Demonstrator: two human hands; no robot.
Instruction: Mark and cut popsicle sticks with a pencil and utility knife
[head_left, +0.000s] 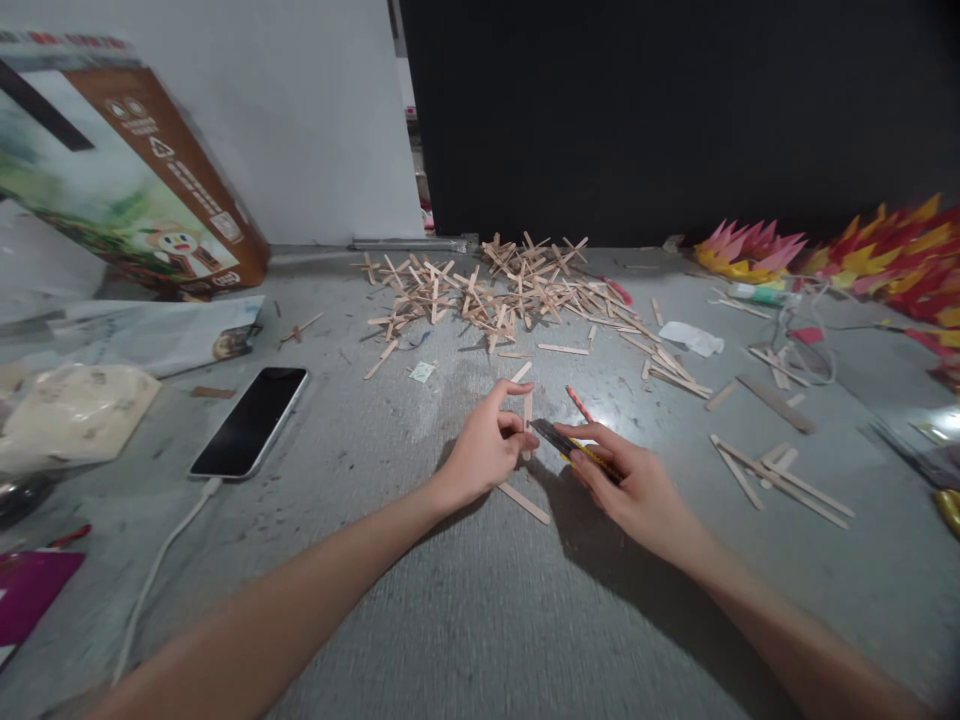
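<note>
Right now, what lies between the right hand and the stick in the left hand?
The front of the utility knife, as the head view shows.

Ylw/blk knife [556, 438], tip nr pale wdn stick [528, 406].

Gap between phone [251, 422] and left hand [482, 447]

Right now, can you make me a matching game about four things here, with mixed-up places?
1. Black-and-yellow utility knife
2. Pale flat wooden stick
3. Black-screened rectangular phone
4. Heap of crossed wooden sticks

A. Back of the grey table, near the middle
B. In the right hand
C. Table's left side
D. Touching the left hand

Pairs: 1-B; 2-D; 3-C; 4-A
</note>
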